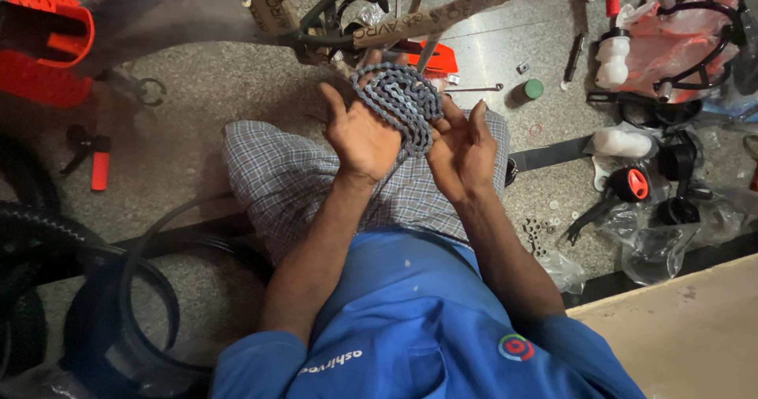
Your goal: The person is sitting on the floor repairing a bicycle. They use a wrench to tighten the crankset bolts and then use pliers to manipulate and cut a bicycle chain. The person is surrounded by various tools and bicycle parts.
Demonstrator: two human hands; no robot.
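So the bike chain (396,105) is bunched up in a coiled heap, sitting across the fingers of the left hand (359,134) and leaning against the fingertips of the right hand (459,153). Both hands are palms-up, cupped around it from either side. The left fingers are curled under the pile and carrying it; the right hand is open-ish, fingers only touching the chain's edge, not closed around it. The whole thing is held up over the person's lap, above the checked shorts (284,178).

Container-wise, there's not much: a clear plastic bag (655,245) on the floor at the right with dark parts in it, hard to make out which. Another reddish bag (679,40) in the top right corner has black cables looped over it.

The bike frame (410,16), wrapped in cardboard, is cut off at the top edge. Tyres (47,233) at the left run out of view. A little green-capped tub (532,89) stands on the floor just beyond the hands, and small washers (537,229) are scattered near the right knee.
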